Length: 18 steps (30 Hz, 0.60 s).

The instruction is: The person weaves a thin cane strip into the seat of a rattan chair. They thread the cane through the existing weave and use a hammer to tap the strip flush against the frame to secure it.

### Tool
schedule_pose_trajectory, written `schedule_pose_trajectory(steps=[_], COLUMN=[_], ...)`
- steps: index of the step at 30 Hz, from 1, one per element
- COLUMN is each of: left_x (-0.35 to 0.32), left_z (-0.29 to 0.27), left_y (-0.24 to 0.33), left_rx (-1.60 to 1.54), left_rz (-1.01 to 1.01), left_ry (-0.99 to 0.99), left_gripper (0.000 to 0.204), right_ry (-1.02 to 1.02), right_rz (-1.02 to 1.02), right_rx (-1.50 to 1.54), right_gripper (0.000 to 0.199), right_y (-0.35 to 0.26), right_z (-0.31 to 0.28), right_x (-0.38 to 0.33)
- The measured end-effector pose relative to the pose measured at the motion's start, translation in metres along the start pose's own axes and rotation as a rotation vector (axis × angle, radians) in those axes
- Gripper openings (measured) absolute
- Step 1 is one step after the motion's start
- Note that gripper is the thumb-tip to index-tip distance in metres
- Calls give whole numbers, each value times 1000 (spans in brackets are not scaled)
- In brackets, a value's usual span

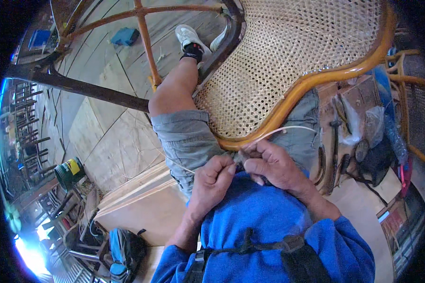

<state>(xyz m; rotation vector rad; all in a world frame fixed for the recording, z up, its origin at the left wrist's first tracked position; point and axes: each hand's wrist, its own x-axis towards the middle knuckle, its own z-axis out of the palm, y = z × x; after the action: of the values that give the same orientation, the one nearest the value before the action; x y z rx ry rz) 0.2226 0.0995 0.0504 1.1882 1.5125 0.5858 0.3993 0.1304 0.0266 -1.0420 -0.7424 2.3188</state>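
Observation:
A chair frame with a woven cane panel (269,66) rests across my lap, its glossy orange-brown curved rim (295,94) nearest my hands. Just below that rim, my left hand (213,178) is closed, thumb pressed on the curled fingers. A thin pale cane strip (177,164) trails out of it to the left. Close beside it, my right hand (273,166) pinches with thumb and fingers. From there a pale strip (288,127) arcs up and to the right over my thigh. Whether both lengths are one strip is hidden by my fingers.
Dark and brown frame poles (104,93) cross the upper left. On a board at right lie hand tools (334,141) and plastic bags (350,120). A green tin (70,173), a blue-black backpack (125,250) and long wooden strips (137,191) sit at left.

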Motion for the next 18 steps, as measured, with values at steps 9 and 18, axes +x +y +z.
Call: schedule_pose_trajectory(steps=[9,18], left_x=[-56,-94], left_z=[-45,-86], left_y=[-19,-35], left_rx=[45,263], left_rz=[-94,-248], left_ry=[-74,-107], left_gripper=[7,13], right_ry=[43,229], right_rz=[-3,-71], right_rx=[-5,-3], right_gripper=[22,17], right_y=[2,-12], right_z=[-3,-20], right_x=[-3,-8])
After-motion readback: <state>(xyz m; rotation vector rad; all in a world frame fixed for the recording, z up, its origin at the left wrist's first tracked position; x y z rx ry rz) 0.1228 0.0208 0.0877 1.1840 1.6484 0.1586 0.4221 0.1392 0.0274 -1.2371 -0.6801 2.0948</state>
